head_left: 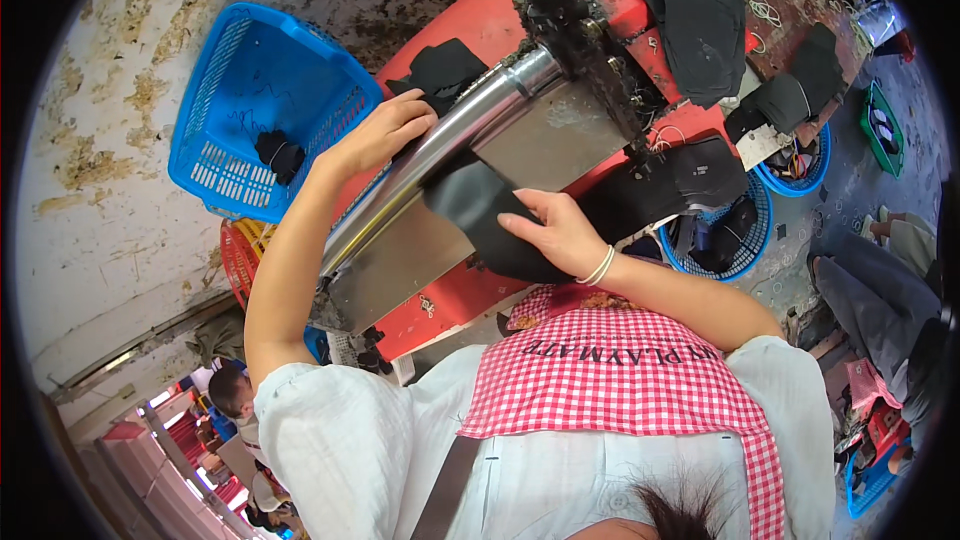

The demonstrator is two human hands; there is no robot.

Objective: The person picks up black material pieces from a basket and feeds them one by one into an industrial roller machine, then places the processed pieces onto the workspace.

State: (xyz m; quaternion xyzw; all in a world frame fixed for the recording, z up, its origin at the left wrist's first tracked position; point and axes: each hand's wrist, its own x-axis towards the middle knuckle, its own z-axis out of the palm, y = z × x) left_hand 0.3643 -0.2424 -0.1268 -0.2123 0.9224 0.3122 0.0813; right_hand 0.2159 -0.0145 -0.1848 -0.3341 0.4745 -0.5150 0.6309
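A shiny steel roller runs slantwise across a red machine with a steel plate under it. A black flexible piece hangs over the roller's near side. My right hand, with a white bracelet on the wrist, lies on this piece and holds it against the plate. My left hand reaches over the roller's far side, its fingers curled on the edge of a black piece lying on the red surface.
A blue square basket at the left holds a small black piece; a red basket sits below it. Black material lies on the machine top. Round blue baskets stand right. A seated person is at right, another person at lower left.
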